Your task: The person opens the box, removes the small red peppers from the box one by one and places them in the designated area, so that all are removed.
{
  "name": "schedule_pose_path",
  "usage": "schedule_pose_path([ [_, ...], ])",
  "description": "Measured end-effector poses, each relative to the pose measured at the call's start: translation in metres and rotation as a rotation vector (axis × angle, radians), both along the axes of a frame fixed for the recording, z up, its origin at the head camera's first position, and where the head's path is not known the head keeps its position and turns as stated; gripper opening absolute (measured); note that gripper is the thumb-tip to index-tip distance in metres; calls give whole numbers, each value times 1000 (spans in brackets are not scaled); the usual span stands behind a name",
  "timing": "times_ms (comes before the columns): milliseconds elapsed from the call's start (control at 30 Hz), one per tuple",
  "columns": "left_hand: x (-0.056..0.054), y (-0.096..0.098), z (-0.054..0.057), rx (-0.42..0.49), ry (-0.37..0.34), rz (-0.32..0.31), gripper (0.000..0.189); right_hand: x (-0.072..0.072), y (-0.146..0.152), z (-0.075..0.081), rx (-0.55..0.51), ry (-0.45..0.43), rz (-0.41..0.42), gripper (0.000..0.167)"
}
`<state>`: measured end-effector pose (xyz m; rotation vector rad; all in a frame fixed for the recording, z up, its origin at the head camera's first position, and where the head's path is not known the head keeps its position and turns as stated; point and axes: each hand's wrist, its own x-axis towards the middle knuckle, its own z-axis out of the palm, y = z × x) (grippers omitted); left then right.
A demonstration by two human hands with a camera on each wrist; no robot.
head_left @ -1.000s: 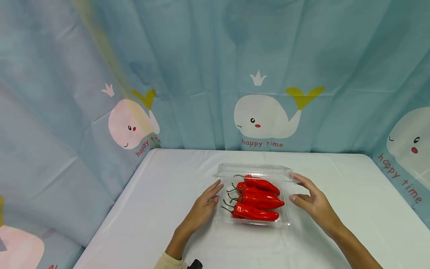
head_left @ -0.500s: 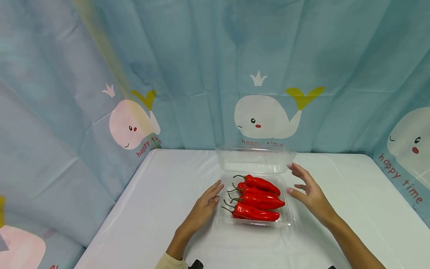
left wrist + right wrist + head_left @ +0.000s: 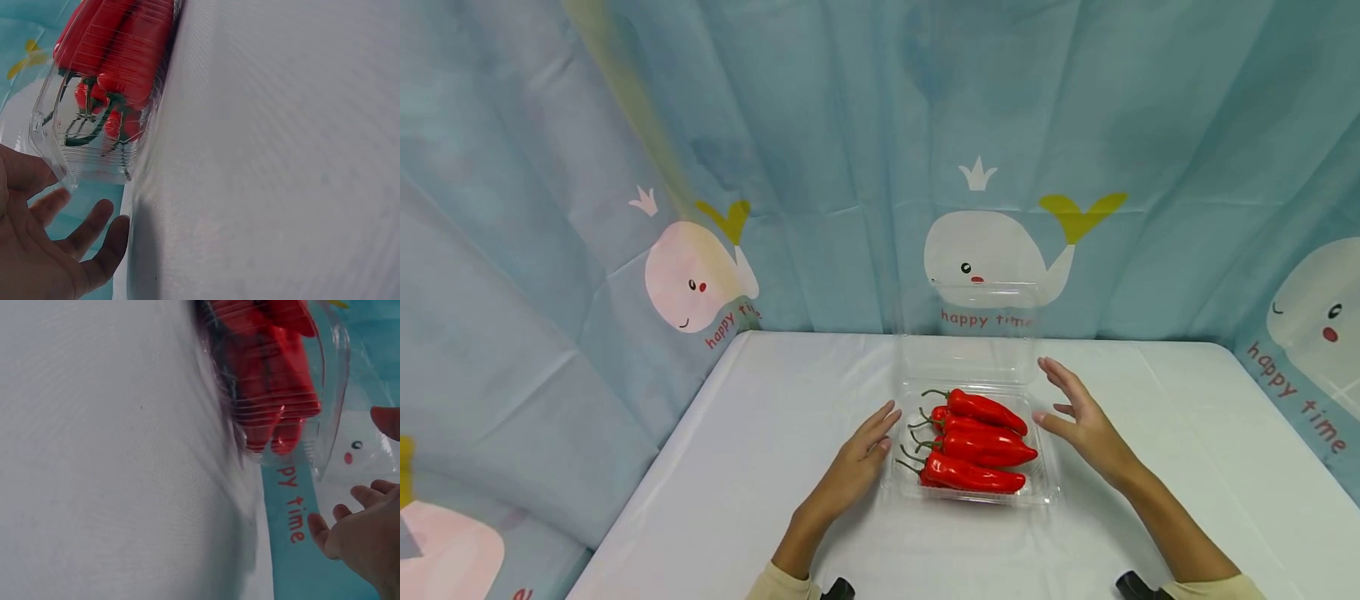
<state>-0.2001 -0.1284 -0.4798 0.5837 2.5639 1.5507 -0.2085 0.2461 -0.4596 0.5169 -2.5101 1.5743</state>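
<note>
A clear plastic clamshell box (image 3: 1041, 485) sits on the white table with its hinged lid (image 3: 966, 358) standing up at the back. Several glossy red peppers (image 3: 973, 448) with green stems lie side by side in its base. My left hand (image 3: 848, 465) is beside the left wall, fingers extended and fingertips right at the rim; in the left wrist view its thumb overlaps the box's edge (image 3: 47, 147). To the right of the box, my right hand (image 3: 1092, 432) hovers with spread fingers and nothing in it. The right wrist view shows that hand (image 3: 369, 531) below the box's corner.
A white cloth (image 3: 722, 500) covers the table. Behind it and along the sides hangs a blue curtain (image 3: 820, 167) printed with whales. Dark wrist straps (image 3: 838, 590) and light sleeves (image 3: 781, 583) show at the front edge.
The lid has swung up and back from over the peppers to upright. My right hand has let go of its right edge and drawn slightly away. My left hand has stayed in place.
</note>
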Motion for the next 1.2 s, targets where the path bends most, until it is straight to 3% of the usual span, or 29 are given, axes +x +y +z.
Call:
schedule_pose_path([
  [600,2,1,4,11,1,-20,49,-20,-2,1,-5,-275,-20,95],
  [1200,3,0,4,22,-1,-51,51,-27,1,-8,5,-338,-15,92],
])
